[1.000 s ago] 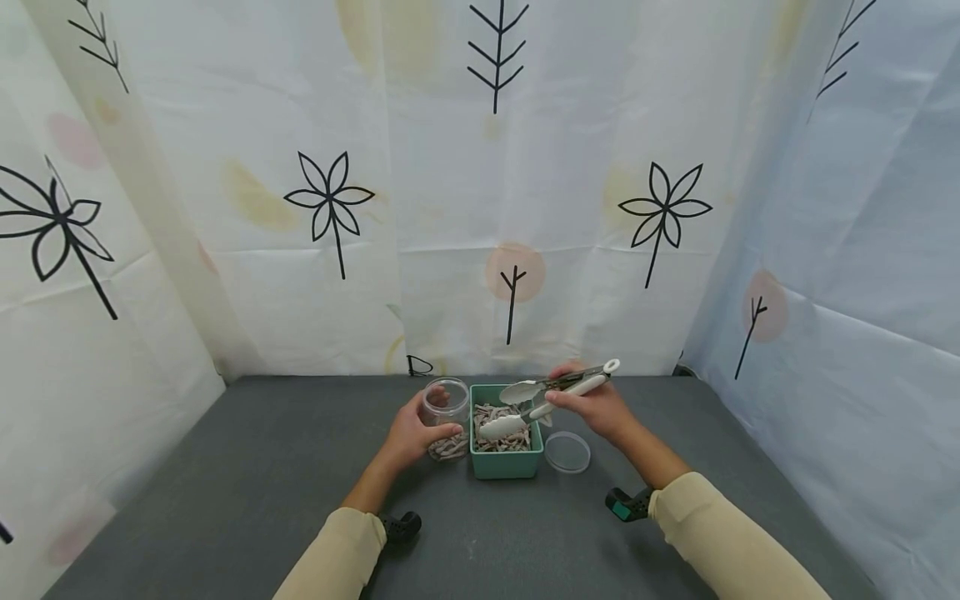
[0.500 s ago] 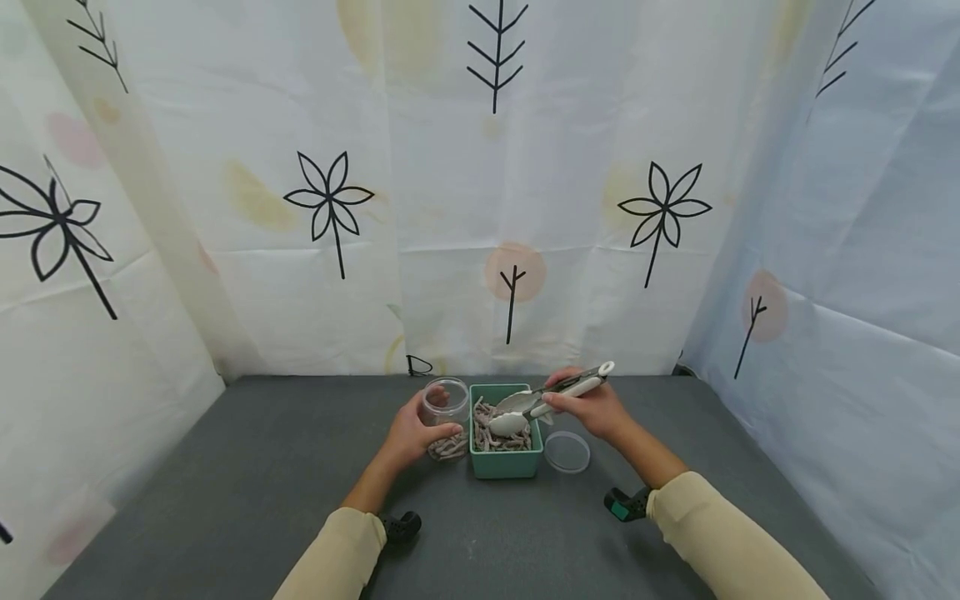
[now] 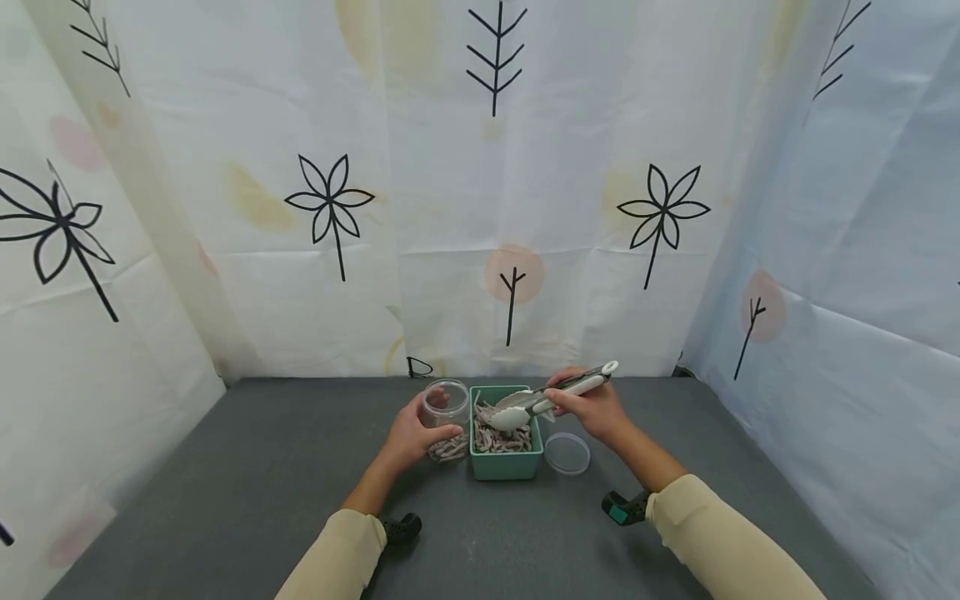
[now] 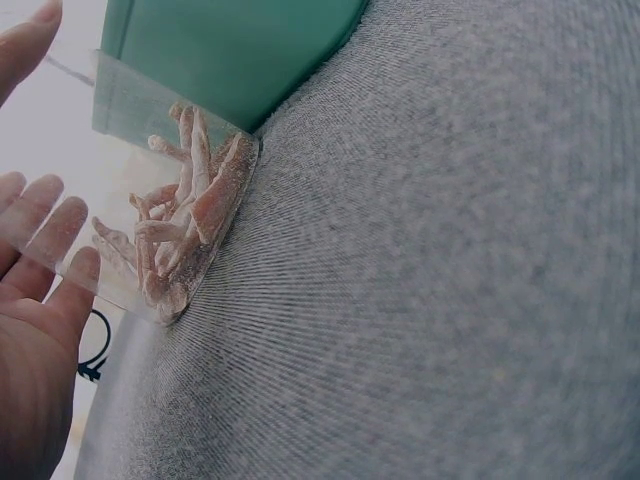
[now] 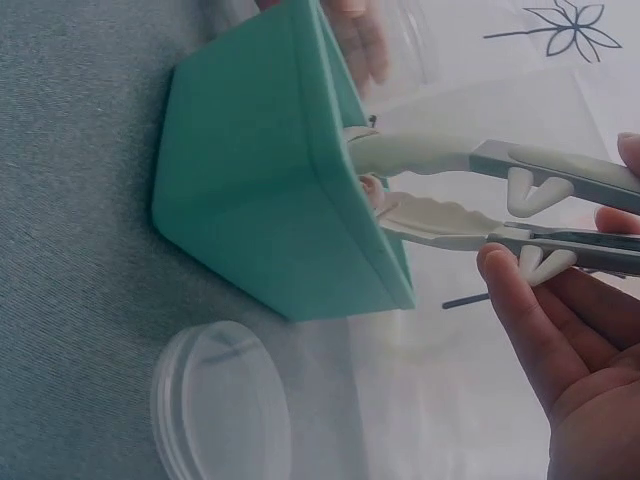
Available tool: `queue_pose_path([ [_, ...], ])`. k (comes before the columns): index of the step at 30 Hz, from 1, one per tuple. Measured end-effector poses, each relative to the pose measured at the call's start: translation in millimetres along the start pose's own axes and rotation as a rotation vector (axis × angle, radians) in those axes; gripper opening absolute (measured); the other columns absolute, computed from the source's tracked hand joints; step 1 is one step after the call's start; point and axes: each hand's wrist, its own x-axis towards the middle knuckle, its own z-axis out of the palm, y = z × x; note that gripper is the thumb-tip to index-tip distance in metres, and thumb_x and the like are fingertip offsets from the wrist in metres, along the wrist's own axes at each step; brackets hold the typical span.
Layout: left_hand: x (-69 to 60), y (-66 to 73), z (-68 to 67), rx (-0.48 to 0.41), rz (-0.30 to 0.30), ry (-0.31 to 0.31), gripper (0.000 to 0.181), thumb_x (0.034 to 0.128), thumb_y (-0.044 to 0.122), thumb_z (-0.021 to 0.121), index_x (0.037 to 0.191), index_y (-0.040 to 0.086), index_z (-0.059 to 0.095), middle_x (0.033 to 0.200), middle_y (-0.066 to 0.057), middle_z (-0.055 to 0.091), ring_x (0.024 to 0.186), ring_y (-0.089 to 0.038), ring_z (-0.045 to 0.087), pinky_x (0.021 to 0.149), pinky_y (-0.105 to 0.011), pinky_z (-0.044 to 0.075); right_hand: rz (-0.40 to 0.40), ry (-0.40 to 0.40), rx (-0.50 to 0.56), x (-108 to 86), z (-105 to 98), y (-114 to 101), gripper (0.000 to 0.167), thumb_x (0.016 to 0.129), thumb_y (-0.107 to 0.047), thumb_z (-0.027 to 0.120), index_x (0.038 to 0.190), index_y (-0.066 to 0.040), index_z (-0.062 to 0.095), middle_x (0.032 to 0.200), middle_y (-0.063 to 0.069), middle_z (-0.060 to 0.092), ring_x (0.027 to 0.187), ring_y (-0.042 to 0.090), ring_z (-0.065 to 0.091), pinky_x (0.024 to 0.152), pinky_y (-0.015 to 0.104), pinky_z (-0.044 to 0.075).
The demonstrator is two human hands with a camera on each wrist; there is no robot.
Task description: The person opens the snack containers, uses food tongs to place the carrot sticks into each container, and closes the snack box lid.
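Note:
In the head view my left hand (image 3: 415, 429) holds a clear plastic jar (image 3: 447, 402) upright on the table, thumb on the near side and fingers behind. Pale brown, stick-like dried pieces (image 4: 180, 210) lie in the jar's bottom. Against its right side stands a green rectangular box (image 3: 504, 467), filled with more such pieces (image 3: 502, 442). My right hand (image 3: 592, 404) grips a pair of tongs (image 3: 573, 386) with white heads and grey-and-white handles. The tong heads dip into the box, with a piece showing between them in the right wrist view; their tips are hidden by the wall.
A round clear lid (image 3: 567, 453) lies flat on the grey table (image 3: 480, 550), just right of the box. Behind the table hangs a white patterned curtain (image 3: 450, 208), with side panels to left and right.
The tong heads have come closer together and sunk among the pieces in the box. My left hand and the jar stay where they were.

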Motion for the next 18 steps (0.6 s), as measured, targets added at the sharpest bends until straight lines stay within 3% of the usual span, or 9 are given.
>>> queue_pose_path([
  [8,1.1,-1.2,1.1,-0.006,0.006,0.003,0.070,0.0779,0.017,0.084,0.138,0.005,0.050,0.131,-0.019,0.057,0.118,-0.031,0.055,0.093,-0.049,0.045,-0.007,0.035,-0.016,2.2,-6.0,-4.0,0.020,0.090,0.005,0.064,0.104,0.019,0.059,0.096,0.029,0.062,0.078,0.038,0.068,0.067,0.049,0.055],
  [14,1.0,-2.5,1.4,-0.010,0.009,-0.005,0.070,0.0780,0.016,0.084,0.138,0.005,0.049,0.131,-0.019,0.057,0.119,-0.031,0.055,0.094,-0.049,0.044,-0.044,0.067,0.000,8.6,-13.6,14.8,0.018,0.091,0.005,0.064,0.105,0.016,0.061,0.096,0.026,0.062,0.076,0.026,0.069,0.065,0.044,0.056],
  [18,0.3,-1.6,1.3,-0.010,0.013,-0.003,0.070,0.0774,0.015,0.084,0.138,0.005,0.050,0.131,-0.019,0.057,0.119,-0.031,0.055,0.094,-0.049,0.044,-0.072,0.095,0.015,10.5,-15.1,16.0,0.020,0.092,0.001,0.065,0.106,0.015,0.062,0.097,0.026,0.063,0.076,0.018,0.069,0.065,0.038,0.057],
])
